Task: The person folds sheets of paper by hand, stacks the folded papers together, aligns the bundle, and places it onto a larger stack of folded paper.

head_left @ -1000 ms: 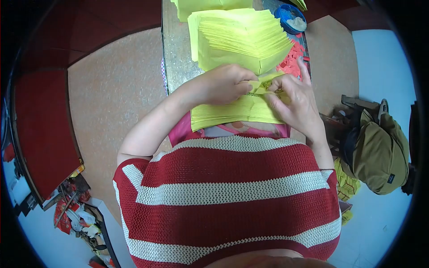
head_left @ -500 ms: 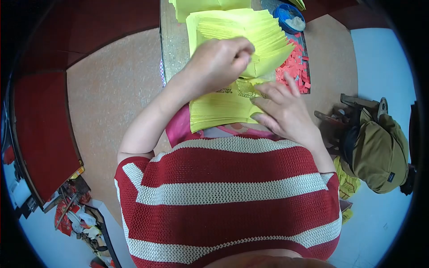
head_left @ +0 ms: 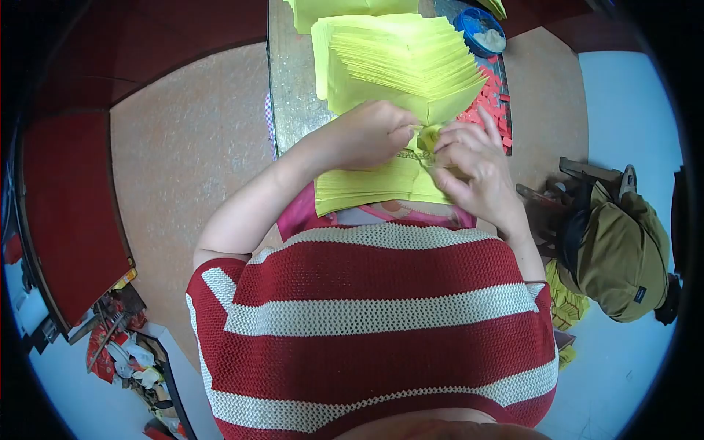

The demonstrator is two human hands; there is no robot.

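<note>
A stack of yellow paper sheets [head_left: 359, 192] lies in front of my body, with a dark printed pattern on its upper sheet. My left hand [head_left: 378, 136] is closed over the upper part of this stack, its thumb and fingers pressed together. What its fingertips hold is hidden. My right hand [head_left: 473, 167] has its fingers curled at the right side of the printed sheet. Between the two hands, a raised, bent piece of yellow paper [head_left: 427, 137] shows at my right fingertips. Just beyond stands a thick, fanned pile of folded yellow paper [head_left: 400, 62].
Small red paper pieces [head_left: 484, 103] are scattered at the table's right side. Behind them stands a blue bowl [head_left: 469, 26] with whitish paste. More yellow paper [head_left: 352, 6] lies at the far end. A bag [head_left: 620, 253] hangs on a chair at the right.
My left hand has come down from over the fanned pile to the printed sheet. My right hand's fingers have curled in, and paper between the hands is now raised.
</note>
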